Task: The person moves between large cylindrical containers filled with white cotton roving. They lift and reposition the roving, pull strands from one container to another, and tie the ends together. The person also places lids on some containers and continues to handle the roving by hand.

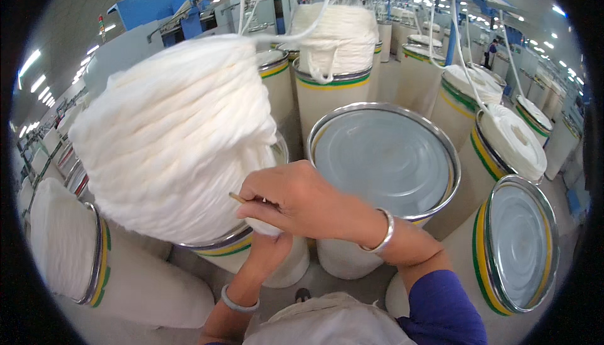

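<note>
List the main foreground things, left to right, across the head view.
Far-left white fibre stack, big white fibre stack, right hand, central grey-topped can, lower-right grey-topped can.

Right hand [289,195] pinching, left hand [272,243] mostly hidden

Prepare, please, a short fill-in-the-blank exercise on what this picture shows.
1. The big fibre coil beside the hands is coloured ____.
2. It stands to the ____ of the right hand.
3. The bangle on the right wrist is ____-coloured.
4. The can at the lower right has a yellow band beside a ____ one.

Missing words: white; left; silver; green.
</note>
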Available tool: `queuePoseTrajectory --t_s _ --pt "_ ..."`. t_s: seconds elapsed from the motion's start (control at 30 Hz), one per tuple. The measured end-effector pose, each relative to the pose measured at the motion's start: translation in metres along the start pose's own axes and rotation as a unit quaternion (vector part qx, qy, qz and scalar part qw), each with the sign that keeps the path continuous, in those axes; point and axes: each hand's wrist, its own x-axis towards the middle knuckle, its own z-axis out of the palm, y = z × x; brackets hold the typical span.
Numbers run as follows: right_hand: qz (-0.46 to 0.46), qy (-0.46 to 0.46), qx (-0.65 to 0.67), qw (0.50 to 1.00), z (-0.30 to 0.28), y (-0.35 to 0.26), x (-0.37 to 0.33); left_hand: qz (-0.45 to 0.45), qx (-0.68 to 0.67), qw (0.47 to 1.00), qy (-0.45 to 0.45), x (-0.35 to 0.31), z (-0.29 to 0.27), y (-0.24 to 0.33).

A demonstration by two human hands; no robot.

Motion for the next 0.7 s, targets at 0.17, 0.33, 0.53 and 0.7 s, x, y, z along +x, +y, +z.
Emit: queuePoseTrajectory --t_s 0.17,0.33,0.53,0.7 --pt "0.025 -0.045 0.179 0.983 -0.012 0.005 0.001 0.03 -0.021 0.999 -0.005 0.009 0.004 -0.002" --pt "0.058 -0.022 0.014 0.998 -0.019 0.01 -0.006 -0.201 0.017 0.974 -0.103 0.01 0.006 0.002" --pt "0.042 -0.02 0.136 0.99 -0.025 0.016 -0.015 -0.178 0.117 0.975 -0.062 0.016 0.013 0.003" --pt "0.105 -0.012 0.156 0.982 -0.031 0.019 -0.018 0.011 0.029 0.999 0.009 0.02 0.019 -0.001"
